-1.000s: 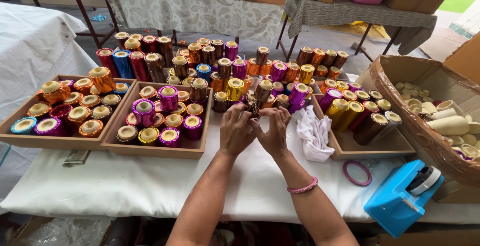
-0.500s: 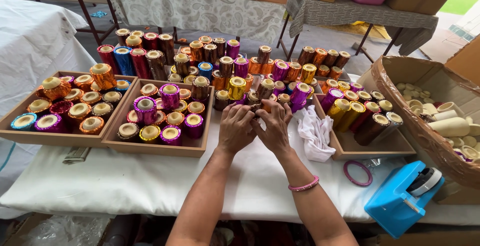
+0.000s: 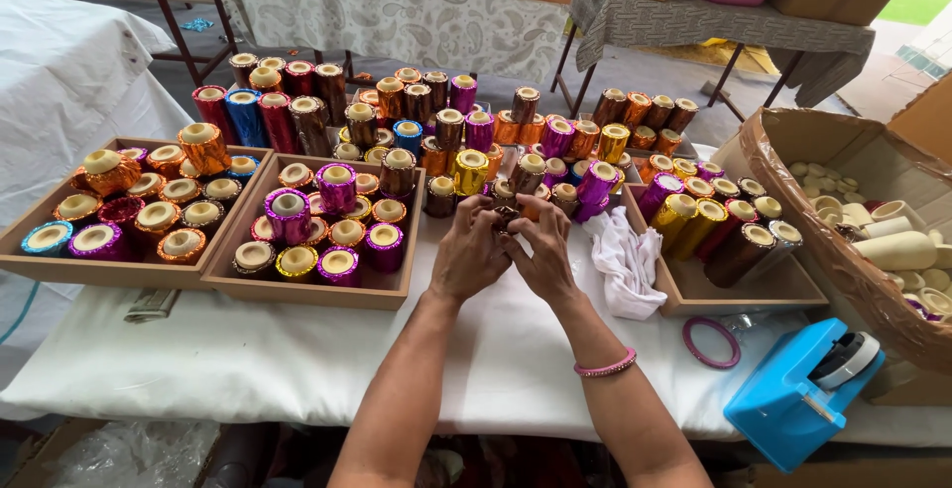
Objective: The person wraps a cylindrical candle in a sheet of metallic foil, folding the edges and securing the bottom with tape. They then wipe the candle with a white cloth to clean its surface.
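Note:
My left hand (image 3: pixel 470 250) and my right hand (image 3: pixel 541 253) meet above the white table cover (image 3: pixel 297 369), fingers closed together around a small dark foil-wrapped spool (image 3: pixel 508 218) that is mostly hidden between them. A pink bangle (image 3: pixel 606 364) sits on my right wrist. Just beyond the hands stand several shiny foil-covered spools (image 3: pixel 466 141) in gold, purple, orange, blue and red. A crumpled white cloth (image 3: pixel 627 262) lies right of my right hand.
Two wooden trays (image 3: pixel 297 290) with spools lie at the left, another tray (image 3: pixel 744 295) at the right. A blue tape dispenser (image 3: pixel 803 394) and a pink ring (image 3: pixel 711 342) sit front right. A large cardboard box (image 3: pixel 843 240) holds plain cream spools. Cloth-covered tables stand behind.
Both hands stay together on the small spool; the fingers shift slightly around it. The view has tilted a little lower.

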